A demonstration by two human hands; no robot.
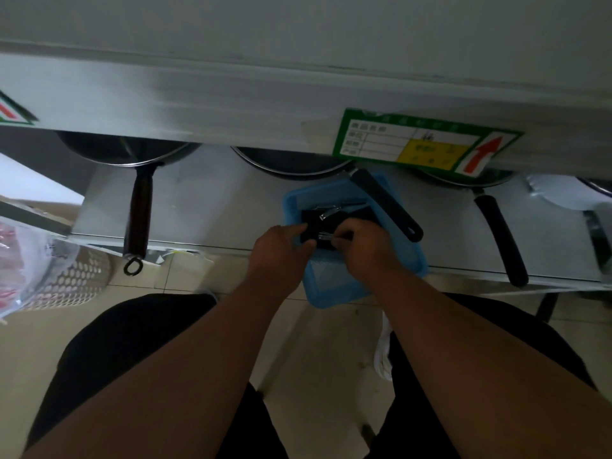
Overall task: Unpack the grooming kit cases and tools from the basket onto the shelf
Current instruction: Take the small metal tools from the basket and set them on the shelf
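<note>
Both hands [281, 246] grip a black case [318, 226] over the blue basket [331, 283].

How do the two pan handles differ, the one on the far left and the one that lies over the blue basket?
The left pan handle looks dark brown and ends in a ring that hangs past the shelf edge. The handle over the basket is black, has a hole in its flat end, and lies slanted across the blue basket; the left one points almost straight toward the person. Both come from dark pans under the upper shelf.
</note>
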